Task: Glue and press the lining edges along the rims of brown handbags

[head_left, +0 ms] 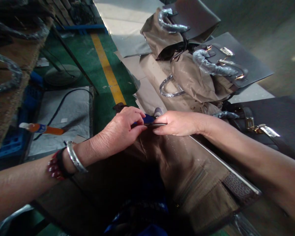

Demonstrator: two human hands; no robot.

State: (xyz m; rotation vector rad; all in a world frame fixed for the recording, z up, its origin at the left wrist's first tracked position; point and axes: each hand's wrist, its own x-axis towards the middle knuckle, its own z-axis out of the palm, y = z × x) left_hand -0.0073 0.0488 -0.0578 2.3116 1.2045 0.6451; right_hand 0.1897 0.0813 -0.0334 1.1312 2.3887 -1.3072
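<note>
A handbag with its brown lining (173, 157) showing lies close against me. A zip runs across the lining on the right, and a textured dark brown strip (241, 188) shows near its outer corner. My left hand (125, 127), with a silver bangle and dark red beads at the wrist, pinches the thin dark edge of the bag between thumb and fingers. Just to its right, my right hand (174, 123) is closed on the same edge, thumb and fingers pressed together. Deep shadow hides the lower part of the bag.
Handbags (236, 60) with plastic-wrapped handles are piled at the right on a pale table (125, 32). An orange drink bottle (43, 128) lies on a low grey-covered surface (61, 111) at the left. A brown shelf (17, 70) edges the far left. A yellow line (105, 65) crosses the green floor.
</note>
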